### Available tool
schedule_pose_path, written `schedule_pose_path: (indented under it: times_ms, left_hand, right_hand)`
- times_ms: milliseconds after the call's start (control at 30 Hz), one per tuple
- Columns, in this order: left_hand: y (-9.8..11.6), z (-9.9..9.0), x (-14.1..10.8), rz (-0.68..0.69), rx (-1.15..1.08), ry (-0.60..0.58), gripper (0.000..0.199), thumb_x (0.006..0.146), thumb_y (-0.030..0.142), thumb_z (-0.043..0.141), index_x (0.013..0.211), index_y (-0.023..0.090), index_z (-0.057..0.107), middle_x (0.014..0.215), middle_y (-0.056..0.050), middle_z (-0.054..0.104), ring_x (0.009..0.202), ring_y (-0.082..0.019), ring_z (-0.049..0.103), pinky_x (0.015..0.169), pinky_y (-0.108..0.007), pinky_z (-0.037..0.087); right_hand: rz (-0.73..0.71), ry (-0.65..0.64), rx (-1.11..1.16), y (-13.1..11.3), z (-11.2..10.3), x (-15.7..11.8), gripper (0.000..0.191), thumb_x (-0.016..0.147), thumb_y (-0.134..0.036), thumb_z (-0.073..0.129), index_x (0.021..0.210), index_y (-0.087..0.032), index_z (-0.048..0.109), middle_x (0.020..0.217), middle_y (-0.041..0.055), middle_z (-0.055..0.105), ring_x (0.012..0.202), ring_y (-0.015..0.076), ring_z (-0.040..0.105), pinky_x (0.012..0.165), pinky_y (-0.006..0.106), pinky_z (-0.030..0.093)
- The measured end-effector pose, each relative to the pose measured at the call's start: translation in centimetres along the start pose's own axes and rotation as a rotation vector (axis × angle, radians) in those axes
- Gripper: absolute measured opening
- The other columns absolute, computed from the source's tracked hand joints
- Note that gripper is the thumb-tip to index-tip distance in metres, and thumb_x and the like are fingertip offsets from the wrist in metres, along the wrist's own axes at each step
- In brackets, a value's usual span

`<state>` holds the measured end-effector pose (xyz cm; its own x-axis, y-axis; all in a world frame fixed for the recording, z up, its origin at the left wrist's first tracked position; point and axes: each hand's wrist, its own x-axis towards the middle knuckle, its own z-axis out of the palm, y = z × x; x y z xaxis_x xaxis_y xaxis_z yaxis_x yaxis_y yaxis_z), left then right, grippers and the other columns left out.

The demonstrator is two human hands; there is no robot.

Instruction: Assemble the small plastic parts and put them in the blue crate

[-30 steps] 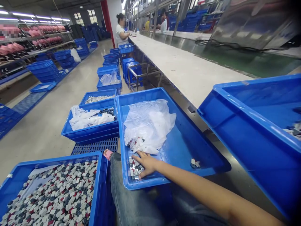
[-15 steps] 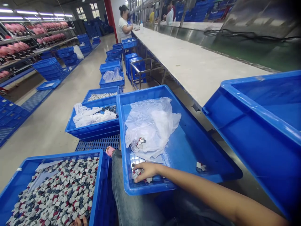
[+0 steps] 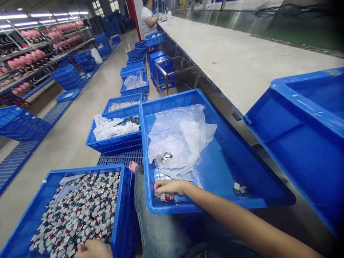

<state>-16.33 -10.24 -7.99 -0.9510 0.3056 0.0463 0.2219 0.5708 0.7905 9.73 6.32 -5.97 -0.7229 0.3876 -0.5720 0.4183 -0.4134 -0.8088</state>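
My right hand (image 3: 170, 187) reaches into the near corner of a large blue tray (image 3: 148, 202). Its fingers are curled down onto a few small white, red and grey blocks (image 3: 166, 197); what lies between the fingertips is hidden. At the lower edge of the view my left hand (image 3: 96, 249) rests at a heap of the same small blocks (image 3: 86, 211) inside a blue crate (image 3: 122, 200). Those fingers are bent together, and I cannot make out what they hold. A crumpled clear plastic bag (image 3: 182, 136) with several blocks on it lies in the large tray.
Two more blocks or so (image 3: 239, 188) lie at the tray's right. A blue bin (image 3: 292, 143) stands tilted on the right, beside a long white table (image 3: 215, 53). More blue crates line the floor ahead, and a person (image 3: 149, 21) stands at the table's far end.
The view has shifted, so things appear further right and slightly higher. My right hand's spread fingers have curled in over the blocks. More of my left hand has come into view over the heap.
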Motion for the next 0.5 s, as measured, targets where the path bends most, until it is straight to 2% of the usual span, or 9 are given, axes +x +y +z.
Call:
schedule_pose_path:
  times_ms: [67,100,133,200,300,333,400,500]
  left_hand:
    - [0.9,0.0,-1.0,-0.064,-0.093,0.201,0.048,0.086,0.038,0.029,0.129,0.018,0.023,0.133,-0.015,0.029,0.124,-0.032,0.031,0.101,-0.052,0.027]
    - [1.6,0.1,-1.7,-0.062,-0.140,0.254,0.048,0.085,0.038,0.030,0.129,0.018,0.024,0.133,-0.015,0.031,0.123,-0.030,0.033,0.102,-0.048,0.029]
    - [2.6,0.1,-2.7,-0.028,-0.191,0.256,0.048,0.084,0.038,0.033,0.127,0.018,0.028,0.131,-0.013,0.035,0.121,-0.028,0.036,0.101,-0.044,0.032]
    - [5.0,0.4,-5.0,0.101,-0.309,0.133,0.041,0.083,0.037,0.038,0.121,0.022,0.040,0.125,-0.008,0.046,0.115,-0.023,0.044,0.095,-0.038,0.040]
    - [9.2,1.1,-8.7,0.422,-0.495,-0.277,0.033,0.083,0.033,0.041,0.113,0.023,0.049,0.123,-0.007,0.049,0.114,-0.023,0.045,0.090,-0.038,0.044]
    - [10.5,1.3,-9.7,0.525,-0.516,-0.377,0.031,0.083,0.032,0.043,0.110,0.022,0.051,0.123,-0.008,0.049,0.114,-0.023,0.045,0.089,-0.038,0.044]
    - [12.9,1.6,-11.2,0.660,-0.521,-0.489,0.028,0.082,0.029,0.045,0.107,0.021,0.052,0.123,-0.008,0.049,0.114,-0.022,0.045,0.089,-0.037,0.043]
    - [15.5,1.6,-12.1,0.690,-0.525,-0.576,0.031,0.083,0.029,0.045,0.113,0.024,0.049,0.124,-0.007,0.047,0.116,-0.021,0.043,0.093,-0.035,0.040]
  right_hand:
    - [-0.087,0.010,0.156,-0.7,-0.3,-0.9,0.026,0.062,-0.029,0.057,0.083,-0.020,0.046,0.058,-0.0042,0.052,0.040,0.0063,0.044,0.033,0.013,0.025]
    - [-0.138,0.022,0.237,-1.2,-0.3,-1.4,0.026,0.063,-0.031,0.055,0.084,-0.021,0.045,0.059,-0.0035,0.053,0.041,0.0071,0.045,0.032,0.013,0.024]
    - [-0.191,0.036,0.318,-1.7,-0.2,-1.9,0.026,0.064,-0.034,0.054,0.084,-0.021,0.043,0.060,-0.0031,0.054,0.043,0.0078,0.046,0.032,0.014,0.024]
    - [-0.296,0.059,0.477,-2.8,0.2,-2.8,0.027,0.065,-0.039,0.051,0.083,-0.022,0.040,0.061,-0.0032,0.053,0.046,0.0088,0.048,0.033,0.014,0.023]
    - [-0.430,0.059,0.674,-4.3,1.4,-4.4,0.031,0.067,-0.048,0.046,0.080,-0.021,0.040,0.064,-0.0033,0.050,0.049,0.0081,0.049,0.033,0.014,0.021]
    - [-0.463,0.056,0.717,-4.8,1.9,-4.9,0.032,0.068,-0.050,0.044,0.080,-0.020,0.041,0.066,-0.0031,0.049,0.050,0.0078,0.048,0.033,0.014,0.021]
    - [-0.508,0.033,0.808,-5.5,2.8,-6.0,0.036,0.073,-0.052,0.041,0.082,-0.018,0.046,0.067,-0.0023,0.049,0.049,0.0076,0.048,0.032,0.014,0.020]
    - [-0.539,-0.050,0.991,-6.4,3.8,-7.4,0.039,0.082,-0.050,0.034,0.087,-0.015,0.051,0.065,0.0000,0.051,0.046,0.0092,0.049,0.030,0.015,0.019]
